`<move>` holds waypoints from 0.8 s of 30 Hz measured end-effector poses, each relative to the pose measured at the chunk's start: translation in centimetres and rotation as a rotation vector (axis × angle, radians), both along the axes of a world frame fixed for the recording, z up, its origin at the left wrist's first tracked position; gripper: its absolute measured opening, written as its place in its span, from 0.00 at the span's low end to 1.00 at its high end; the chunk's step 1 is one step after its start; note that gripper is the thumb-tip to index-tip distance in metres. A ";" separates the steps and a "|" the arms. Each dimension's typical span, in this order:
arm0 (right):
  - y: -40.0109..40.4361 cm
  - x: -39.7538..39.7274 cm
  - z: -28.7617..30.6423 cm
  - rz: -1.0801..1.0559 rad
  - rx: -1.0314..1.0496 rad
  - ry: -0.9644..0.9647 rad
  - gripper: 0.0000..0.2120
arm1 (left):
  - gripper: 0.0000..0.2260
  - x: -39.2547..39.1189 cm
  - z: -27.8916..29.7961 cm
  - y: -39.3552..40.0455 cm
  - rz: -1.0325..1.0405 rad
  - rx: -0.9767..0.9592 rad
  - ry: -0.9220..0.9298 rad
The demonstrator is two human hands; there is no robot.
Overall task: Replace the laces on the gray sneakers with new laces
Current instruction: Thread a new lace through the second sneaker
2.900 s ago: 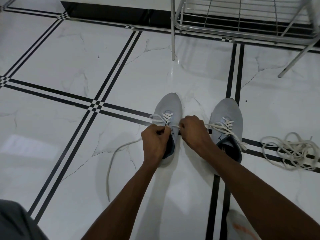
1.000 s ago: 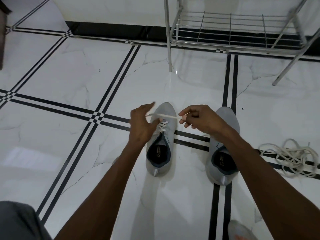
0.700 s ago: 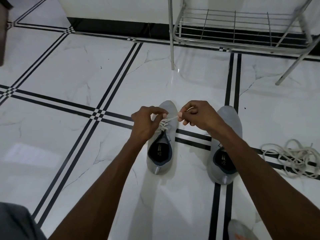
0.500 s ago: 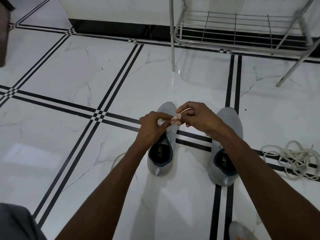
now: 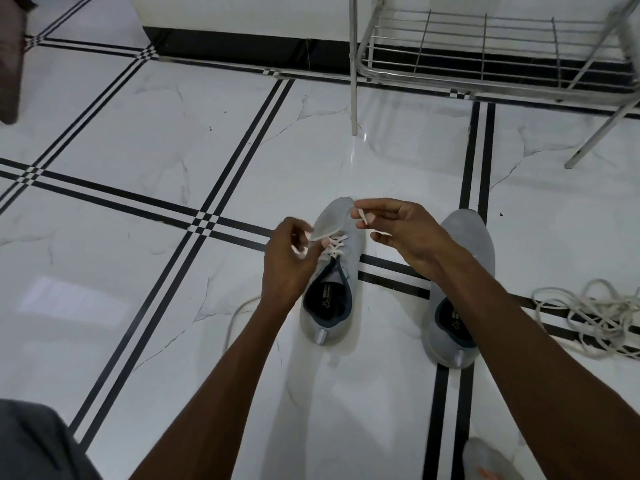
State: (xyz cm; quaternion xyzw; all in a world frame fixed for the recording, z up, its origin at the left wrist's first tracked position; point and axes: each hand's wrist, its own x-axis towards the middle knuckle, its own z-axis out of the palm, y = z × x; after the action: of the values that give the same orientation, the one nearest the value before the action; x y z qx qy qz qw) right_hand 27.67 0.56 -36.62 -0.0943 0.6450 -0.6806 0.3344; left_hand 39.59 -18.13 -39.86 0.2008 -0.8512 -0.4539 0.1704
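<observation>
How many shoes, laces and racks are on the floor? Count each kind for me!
Gray sneakers: 2, left one, right one
White lace threaded in the left sneaker: 1
Piles of loose white laces: 1
Silver wire racks: 1
Total: 5

Gleaming under cool, dim indoor light, the glossy marble floor (image 5: 145, 140), with a bright glare patch lying beneath the metal rack (image 5: 485, 60) leg and a paler reflection at left. Casting soft, faint shadows beside the left sneaker (image 5: 332, 292). Blurring slightly at the left hand (image 5: 287, 261) and the lace (image 5: 327, 233). Bowing at the frame edges, the straight tile lines, from the wide-angle lens.
</observation>
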 end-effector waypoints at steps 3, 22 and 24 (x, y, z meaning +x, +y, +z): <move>-1.0 0.2 -1.2 -0.095 0.203 0.261 0.07 | 0.11 1.8 -1.4 0.1 -0.094 0.024 -0.110; -4.9 3.5 -3.5 0.272 0.579 0.837 0.05 | 0.06 2.7 -4.3 -0.1 0.073 0.522 -0.150; -4.9 3.6 -3.6 0.278 0.589 0.860 0.05 | 0.07 2.6 -4.4 0.0 0.102 0.545 -0.157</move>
State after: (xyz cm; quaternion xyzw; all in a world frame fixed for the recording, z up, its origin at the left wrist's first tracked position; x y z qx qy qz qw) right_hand 31.23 -4.33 -40.18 -0.3513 0.8687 -0.3202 0.1395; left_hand 42.20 -18.12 -44.26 0.3161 -0.6972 -0.6401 0.0663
